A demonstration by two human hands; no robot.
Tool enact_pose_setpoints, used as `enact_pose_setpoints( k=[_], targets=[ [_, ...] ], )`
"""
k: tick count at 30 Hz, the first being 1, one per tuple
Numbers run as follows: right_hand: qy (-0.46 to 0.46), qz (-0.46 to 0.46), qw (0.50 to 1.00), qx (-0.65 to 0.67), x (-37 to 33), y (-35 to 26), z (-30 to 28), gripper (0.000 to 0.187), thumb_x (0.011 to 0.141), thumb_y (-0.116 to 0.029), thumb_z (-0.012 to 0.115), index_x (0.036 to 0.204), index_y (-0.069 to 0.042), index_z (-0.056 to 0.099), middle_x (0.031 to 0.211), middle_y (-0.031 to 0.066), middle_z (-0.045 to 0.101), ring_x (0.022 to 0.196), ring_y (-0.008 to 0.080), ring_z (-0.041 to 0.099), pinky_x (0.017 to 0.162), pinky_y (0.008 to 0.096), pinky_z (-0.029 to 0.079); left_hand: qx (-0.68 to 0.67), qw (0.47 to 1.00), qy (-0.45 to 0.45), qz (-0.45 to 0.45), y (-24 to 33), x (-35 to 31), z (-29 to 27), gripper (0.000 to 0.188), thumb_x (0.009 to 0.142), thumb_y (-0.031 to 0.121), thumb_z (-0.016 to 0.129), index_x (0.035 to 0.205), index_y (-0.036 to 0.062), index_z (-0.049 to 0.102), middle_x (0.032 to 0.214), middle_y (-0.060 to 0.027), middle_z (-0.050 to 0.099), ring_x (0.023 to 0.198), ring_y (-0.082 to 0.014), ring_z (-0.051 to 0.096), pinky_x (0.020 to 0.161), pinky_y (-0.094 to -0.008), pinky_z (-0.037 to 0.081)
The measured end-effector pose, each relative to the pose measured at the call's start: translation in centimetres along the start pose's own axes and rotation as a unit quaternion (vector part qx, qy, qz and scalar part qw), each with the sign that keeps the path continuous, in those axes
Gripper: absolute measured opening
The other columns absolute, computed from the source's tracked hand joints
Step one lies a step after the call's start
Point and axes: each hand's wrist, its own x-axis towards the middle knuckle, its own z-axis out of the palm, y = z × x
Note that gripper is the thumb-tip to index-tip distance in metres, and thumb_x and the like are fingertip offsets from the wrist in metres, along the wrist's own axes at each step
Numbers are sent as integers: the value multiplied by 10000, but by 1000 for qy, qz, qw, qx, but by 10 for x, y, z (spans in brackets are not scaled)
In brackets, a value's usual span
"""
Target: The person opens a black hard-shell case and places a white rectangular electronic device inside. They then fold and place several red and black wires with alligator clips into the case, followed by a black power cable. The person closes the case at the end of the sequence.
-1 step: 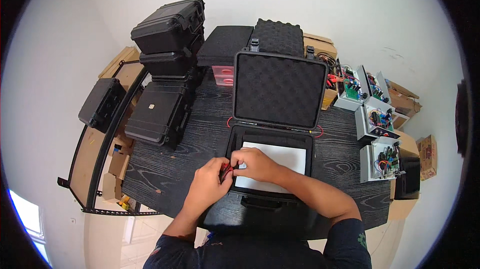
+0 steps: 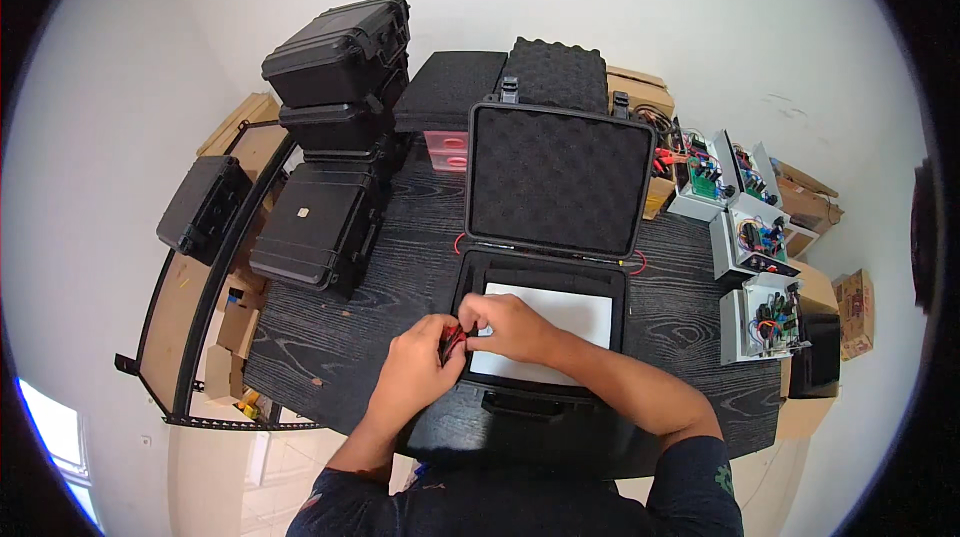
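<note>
A black hard case (image 2: 622, 297) stands with its lid raised, and egg-crate foam (image 2: 556, 182) lines the lid. Within its foam-lined base lies a white flat sheet or panel (image 2: 578, 325). At the base's left edge my left hand (image 2: 415, 357) is closed around a small red and black thing (image 2: 453, 340), perhaps leads or clips; the fingers hide most of it. My right hand (image 2: 510, 327) reaches across the white sheet, its fingers pinched against the same thing's right side. What exactly those fingertips grip is hidden.
Black hard cases (image 2: 318, 222) are stacked at left, another case (image 2: 205, 205) sits on a shelf. Foam pieces (image 2: 555, 75) and a pink drawer box (image 2: 447, 151) stand behind. White housings with circuit boards (image 2: 765, 322) and cardboard boxes (image 2: 855, 312) line the right.
</note>
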Motion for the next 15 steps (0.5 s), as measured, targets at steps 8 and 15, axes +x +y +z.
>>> enact_pose_setpoints(
  k=[8,15],
  targets=[
    [6,-80,996,-47,1,2,-4,363,823,-101,869,1139,-29,704,1027,97,711,954,269,708,856,396,578,3,999,-14,-29,16,3,-7,323,877,221,831,1067,-1,693,857,-183,733,745,-337,757,696,-418,590],
    [-10,-114,992,-53,2,2,-5,366,865,-137,847,1205,-44,749,1111,119,764,979,288,693,899,417,566,103,988,-101,-51,9,-11,-18,402,885,363,843,1051,21,713,754,-157,719,693,-358,739,665,-439,581]
  ],
)
